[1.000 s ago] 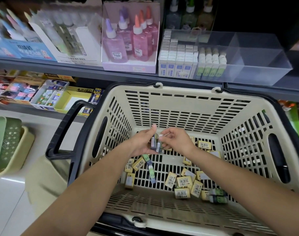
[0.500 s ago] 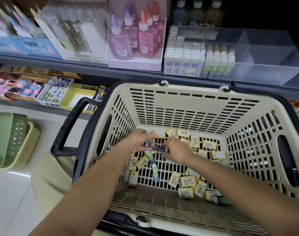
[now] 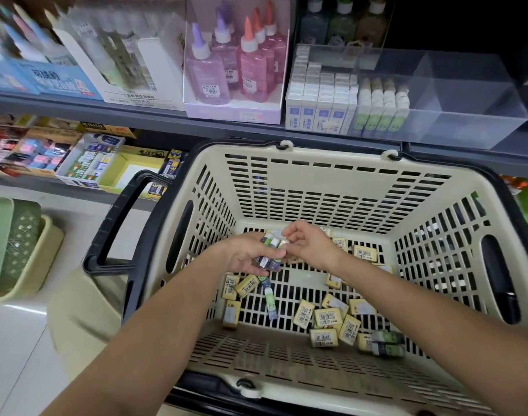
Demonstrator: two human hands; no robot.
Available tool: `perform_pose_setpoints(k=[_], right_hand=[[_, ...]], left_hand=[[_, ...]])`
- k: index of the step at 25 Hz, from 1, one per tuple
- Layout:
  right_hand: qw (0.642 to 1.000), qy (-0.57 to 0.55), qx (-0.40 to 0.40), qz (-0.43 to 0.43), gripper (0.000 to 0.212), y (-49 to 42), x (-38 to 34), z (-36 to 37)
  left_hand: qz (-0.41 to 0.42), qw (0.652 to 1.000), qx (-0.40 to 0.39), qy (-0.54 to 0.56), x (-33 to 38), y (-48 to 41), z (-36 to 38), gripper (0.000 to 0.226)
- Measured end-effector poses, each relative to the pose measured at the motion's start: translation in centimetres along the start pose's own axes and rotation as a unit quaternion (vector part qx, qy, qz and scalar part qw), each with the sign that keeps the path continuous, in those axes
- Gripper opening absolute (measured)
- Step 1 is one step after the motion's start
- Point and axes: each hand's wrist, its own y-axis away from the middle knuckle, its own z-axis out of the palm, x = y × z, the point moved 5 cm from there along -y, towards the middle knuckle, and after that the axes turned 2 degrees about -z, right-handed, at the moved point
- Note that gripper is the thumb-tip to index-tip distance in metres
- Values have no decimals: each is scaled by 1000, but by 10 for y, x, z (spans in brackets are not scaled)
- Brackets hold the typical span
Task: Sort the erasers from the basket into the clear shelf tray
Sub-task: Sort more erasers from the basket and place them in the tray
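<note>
Here, near the far wall of the basket (image 3: pixel 332 154), the left hand (image 3: pixel 244 258) grips a bundle of erasers (image 3: pixel 270 253). The fingers (image 3: pixel 290 235) of the right hand (image 3: pixel 315 247) pinch the bundle's top end.

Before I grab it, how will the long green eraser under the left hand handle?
Likely stiff and light: the green eraser is a slim block. Its flat sides suggest no rolling. Pushed, it may snag on basket slots.

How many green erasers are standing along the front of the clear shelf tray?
4 green erasers, side by side in one row against the tray's front wall, just right of the blue boxes. More may be hidden behind them.
</note>
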Motion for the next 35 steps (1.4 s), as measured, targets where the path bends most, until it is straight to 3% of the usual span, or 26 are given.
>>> perform_pose_setpoints(k=[4,6,8,11,14,16,18,20,22,25,28,35], right_hand=[[997,-55,-28,52,31,6,9,6],[990,77,-76,89,33,12,21,14],[961,234,-116,93,38,16,31,28],[917,372,-128,69,45,16,34,53],[875,470,-107,51,42,13,35,66],[885,450,-107,64,38,13,38,64],[910,392,-106,80,28,13,39,55],[950,296,-62,78,15,13,35,37],[978,199,-8,69,9,13,24,14],[993,104,41,46,16,15,3,-24],[995,87,44,0,13,24,-21,-58],[976,172,71,-109,12,55,-84,-123]], left_hand=[[1,999,26,27,-1,1,-11,39],[5,996,62,58,-2,1,-21,42],[12,994,81,69,-2,0,-26,49],[16,993,82,79,-2,-1,-25,60],[18,993,78,82,0,1,-25,42],[13,994,74,85,-1,2,-24,45],[7,993,72,91,-2,2,-23,67],[10,993,64,98,-2,2,-20,85],[23,993,50,108,2,3,-14,88],[59,993,30,97,19,5,-2,55],[112,992,21,62,48,16,14,26],[277,960,40,-28,130,55,35,21]])
